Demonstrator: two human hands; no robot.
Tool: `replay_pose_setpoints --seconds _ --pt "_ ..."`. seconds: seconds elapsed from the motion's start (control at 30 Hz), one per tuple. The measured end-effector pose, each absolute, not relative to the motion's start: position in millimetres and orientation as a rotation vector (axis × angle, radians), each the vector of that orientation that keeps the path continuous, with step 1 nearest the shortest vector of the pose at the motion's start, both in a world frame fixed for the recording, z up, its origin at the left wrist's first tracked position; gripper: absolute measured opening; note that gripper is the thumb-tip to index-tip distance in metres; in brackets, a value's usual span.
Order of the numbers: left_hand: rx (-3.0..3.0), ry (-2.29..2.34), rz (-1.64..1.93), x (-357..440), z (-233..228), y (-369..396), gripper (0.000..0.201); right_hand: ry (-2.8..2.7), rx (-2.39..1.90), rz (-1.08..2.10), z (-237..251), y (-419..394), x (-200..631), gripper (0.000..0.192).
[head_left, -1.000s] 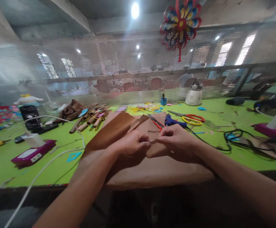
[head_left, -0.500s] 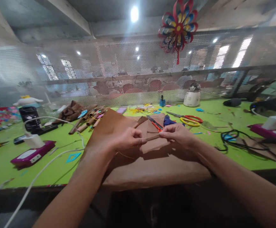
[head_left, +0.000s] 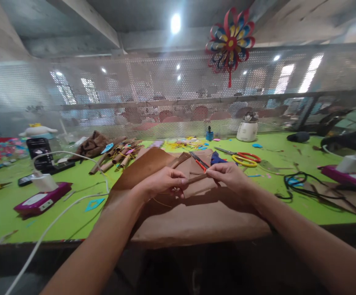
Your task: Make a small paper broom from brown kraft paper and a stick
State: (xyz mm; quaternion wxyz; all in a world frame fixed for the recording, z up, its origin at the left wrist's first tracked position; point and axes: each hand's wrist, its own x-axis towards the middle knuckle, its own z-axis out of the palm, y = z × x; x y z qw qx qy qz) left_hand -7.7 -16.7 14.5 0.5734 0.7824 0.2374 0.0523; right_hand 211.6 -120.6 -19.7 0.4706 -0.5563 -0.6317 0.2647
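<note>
A thin brown paper roll (head_left: 196, 178) is held above the middle of the green desk (head_left: 73, 205), pinched at one end by the fingertips of the left hand (head_left: 165, 182) and at the other by the thumb and forefinger of the right hand (head_left: 227, 174). The roll is kept nearly level, slightly raised toward the right hand. Beneath both hands a large sheet of brown paper (head_left: 196, 221) is spread, its near edge hanging over the front of the desk (its far left corner is curled upward). Just behind the roll, red-handled pliers (head_left: 200, 161) and a blue glue gun (head_left: 217, 157) are laid on the paper. Farther right, scissors with red and yellow handles (head_left: 244, 157) are seen. A bundle of finished brown rolls (head_left: 116, 155) is piled to the left, well apart from the hands
</note>
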Motion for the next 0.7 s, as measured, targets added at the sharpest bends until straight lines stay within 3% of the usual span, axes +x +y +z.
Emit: replay_pose_setpoints --seconds 0.2,0.4,0.53,0.7 --pt "1.815 0.648 0.147 -7 13 -15 0.030 -1.555 -1.338 0.663 -19 -120 209 0.036" --pt "1.837 0.559 0.203 -8 14 -17 0.029 -1.249 -1.039 0.988 -20 -120 206 0.032" --pt "1.760 0.448 0.089 -5 15 -22 0.030 -1.357 -0.985 1.298 -15 -132 198 0.046" --pt "1.638 0.357 0.009 3 6 -32 0.036 -1.513 -0.993 1.138 -9 -142 192 0.021"
